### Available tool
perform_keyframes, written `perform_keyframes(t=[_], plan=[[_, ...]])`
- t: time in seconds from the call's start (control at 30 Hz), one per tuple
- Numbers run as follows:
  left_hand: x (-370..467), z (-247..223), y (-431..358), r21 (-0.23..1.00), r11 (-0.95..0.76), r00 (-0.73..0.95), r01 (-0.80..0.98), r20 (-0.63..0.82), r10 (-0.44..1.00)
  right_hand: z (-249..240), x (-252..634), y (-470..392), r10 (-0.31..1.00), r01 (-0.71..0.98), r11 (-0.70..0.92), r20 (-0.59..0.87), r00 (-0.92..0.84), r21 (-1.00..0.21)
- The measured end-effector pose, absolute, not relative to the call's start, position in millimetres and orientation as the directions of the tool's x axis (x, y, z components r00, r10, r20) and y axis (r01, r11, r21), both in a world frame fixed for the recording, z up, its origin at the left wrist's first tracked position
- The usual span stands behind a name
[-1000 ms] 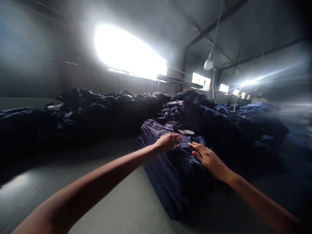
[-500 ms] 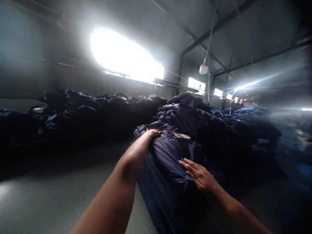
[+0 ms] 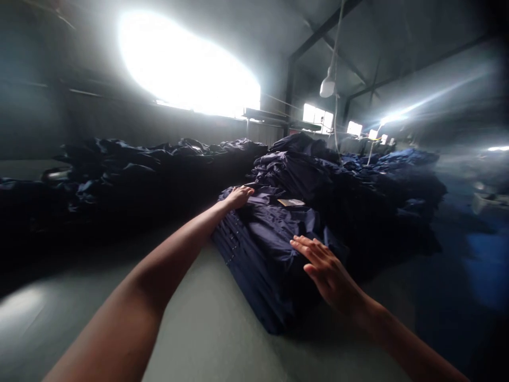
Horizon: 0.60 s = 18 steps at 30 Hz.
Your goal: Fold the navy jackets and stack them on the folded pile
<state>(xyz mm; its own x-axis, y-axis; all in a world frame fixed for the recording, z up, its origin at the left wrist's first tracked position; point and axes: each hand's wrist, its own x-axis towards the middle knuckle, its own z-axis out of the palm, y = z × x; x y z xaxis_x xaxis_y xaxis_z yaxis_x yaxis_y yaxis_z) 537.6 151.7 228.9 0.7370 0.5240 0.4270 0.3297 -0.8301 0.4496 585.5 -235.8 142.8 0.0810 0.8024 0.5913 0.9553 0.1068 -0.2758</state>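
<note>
A stack of navy blue garments (image 3: 264,233) lies in front of me, its side hanging down towards the floor. My left hand (image 3: 240,196) rests on the far left part of its top, fingers laid on the cloth and partly hidden by the hand's back. Fingers stretched out and close together, my right hand (image 3: 324,265) lies against the near right side of the same stack, palm towards the fabric. Between and beyond the hands, a small pale tag (image 3: 291,202) sits on the cloth. Small light dots (image 3: 233,245) run along the stack's left side.
Behind the stack rises a higher heap of dark garments (image 3: 294,167), continuing right into bluer cloth (image 3: 409,159). Another long dark heap (image 3: 159,164) stretches along the left wall. Grey floor (image 3: 210,318) shows in front. A white lamp (image 3: 327,86) hangs from a cord.
The view has tilted down and shows the stack's lower end. My left hand has shifted to the stack's far left edge; my right hand stays against its right side.
</note>
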Motion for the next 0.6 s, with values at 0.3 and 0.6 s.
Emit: perform_keyframes(t=[0.3, 0.6], plan=[[352, 162, 139, 0.394, -0.828, 0.734, 0.398, 0.404, 0.545, 139, 534, -206, 0.742, 0.989, -0.109, 0.655, 0.147, -0.099], [346, 115, 101, 0.420, -0.827, 0.822, 0.373, 0.264, 0.505, 83, 539, -214, 0.598, 0.964, -0.227, 0.762, 0.251, -0.139]])
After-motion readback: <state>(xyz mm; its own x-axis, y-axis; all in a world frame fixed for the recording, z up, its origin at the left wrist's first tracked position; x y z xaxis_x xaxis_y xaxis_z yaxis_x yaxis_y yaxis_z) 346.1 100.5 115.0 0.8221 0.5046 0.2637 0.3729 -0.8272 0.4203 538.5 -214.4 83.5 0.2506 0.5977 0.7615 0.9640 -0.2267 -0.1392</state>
